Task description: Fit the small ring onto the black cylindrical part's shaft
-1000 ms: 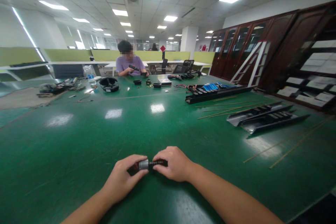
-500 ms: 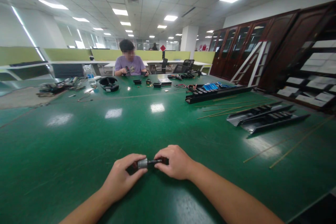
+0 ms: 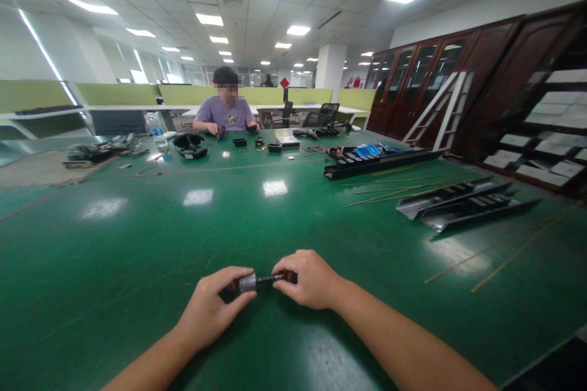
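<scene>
My left hand (image 3: 215,300) is closed around a short silver metal cylinder (image 3: 247,283), gripping it between thumb and fingers just above the table. From the cylinder's right end runs a thin dark shaft (image 3: 264,280). My right hand (image 3: 308,281) pinches the shaft's far end between thumb and fingertips; a dark reddish-brown part shows inside its grip. The cylinder and shaft lie roughly level, in one line between both hands. My palm and fingers hide the left end, and I cannot tell what kind of part this is.
Green table (image 3: 229,220) under my hands. To the right lie black metal channels (image 3: 477,211) and thin yellowish rods (image 3: 403,190). At the far side stand a black headset (image 3: 189,146), a water bottle (image 3: 156,128) and small black boxes (image 3: 274,148). A person (image 3: 225,111) sits opposite.
My right hand has shifted slightly right and up along the shaft, leaving a bit more of it showing. The left hand barely moved. Across the table, the person's hand has lowered a dark object.
</scene>
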Demonstrator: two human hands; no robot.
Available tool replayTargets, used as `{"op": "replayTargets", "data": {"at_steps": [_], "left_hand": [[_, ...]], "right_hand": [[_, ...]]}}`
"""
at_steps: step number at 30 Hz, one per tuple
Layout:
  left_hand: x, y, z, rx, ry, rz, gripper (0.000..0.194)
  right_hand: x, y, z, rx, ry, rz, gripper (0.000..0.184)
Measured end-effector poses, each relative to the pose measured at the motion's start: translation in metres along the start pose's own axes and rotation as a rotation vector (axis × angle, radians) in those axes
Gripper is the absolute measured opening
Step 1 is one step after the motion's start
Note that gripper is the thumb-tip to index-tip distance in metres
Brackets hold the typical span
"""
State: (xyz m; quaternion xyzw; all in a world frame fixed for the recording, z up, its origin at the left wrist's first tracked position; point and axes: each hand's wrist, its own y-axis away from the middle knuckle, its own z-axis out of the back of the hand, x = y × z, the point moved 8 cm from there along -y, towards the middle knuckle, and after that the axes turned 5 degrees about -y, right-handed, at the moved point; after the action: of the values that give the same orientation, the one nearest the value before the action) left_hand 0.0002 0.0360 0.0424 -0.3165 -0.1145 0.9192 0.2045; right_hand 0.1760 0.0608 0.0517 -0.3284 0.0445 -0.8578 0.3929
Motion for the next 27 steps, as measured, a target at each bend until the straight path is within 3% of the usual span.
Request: {"op": "replayTargets", "data": {"at_steps": [10, 15, 27], "left_hand": [[0.0004, -0.0019, 0.0023, -0.008, -0.026, -0.003, 0.028], [0.0019, -0.0019, 0.0017, 0.003, -0.02, 0.016, 0.036], [-0.0057, -0.0011, 0.0022, 0.021, 0.003, -0.068, 0.03]], "right_hand": [[-0.004, 0.0006, 0.002, 0.003, -0.021, -0.011, 0.015], [-0.0045, 0.0003, 0.0025, 0.003, -0.016, -0.007, 0.014], [-0.0057, 0.0011, 0.0017, 0.008, -0.002, 0.001, 0.016]]}}
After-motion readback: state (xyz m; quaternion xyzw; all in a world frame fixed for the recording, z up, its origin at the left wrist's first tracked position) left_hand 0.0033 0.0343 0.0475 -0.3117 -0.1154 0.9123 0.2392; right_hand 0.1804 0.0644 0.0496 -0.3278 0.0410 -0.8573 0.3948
